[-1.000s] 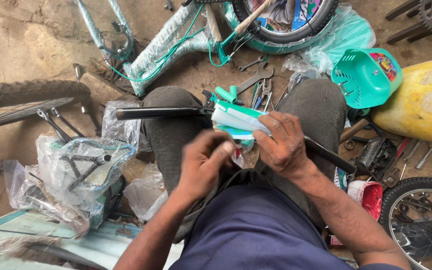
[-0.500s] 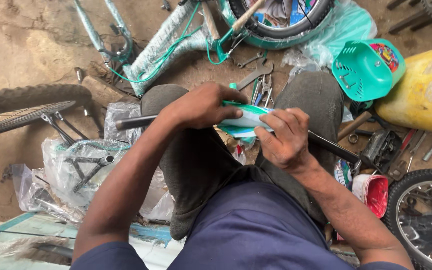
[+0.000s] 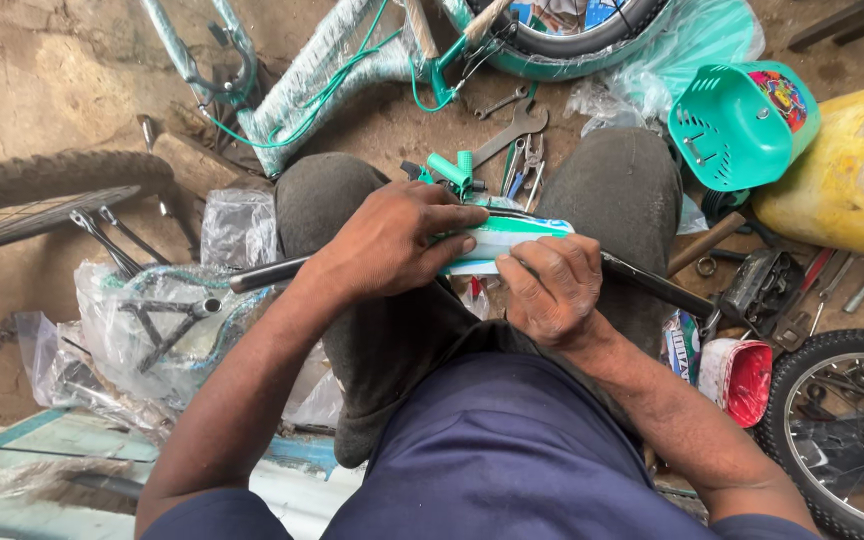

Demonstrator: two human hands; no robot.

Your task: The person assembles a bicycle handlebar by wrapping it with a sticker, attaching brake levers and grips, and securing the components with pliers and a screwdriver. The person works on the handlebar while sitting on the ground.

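Left hand [image 3: 392, 245] fingers [image 3: 452, 218] lay clamped over white-teal wrapped piece [image 3: 502, 240] at frame centre; right hand [image 3: 552, 290] pinched its lower edge, fingertips tucked under, hidden. Sat on black bar [image 3: 652, 285] across knees. Bar's mid covered. Crowded by spanners [image 3: 512, 130] above, teal basket [image 3: 742, 125] upper right w/ little free room.

Teal basket [image 3: 742, 125] lay beside yellow drum [image 3: 852, 170] at upper right. Wrenches [image 3: 512, 125] sat on dirt floor [image 3: 42, 90] between knees. Spoked wheel [image 3: 842, 430] stood lower right, red cup [image 3: 742, 378] just beside it.
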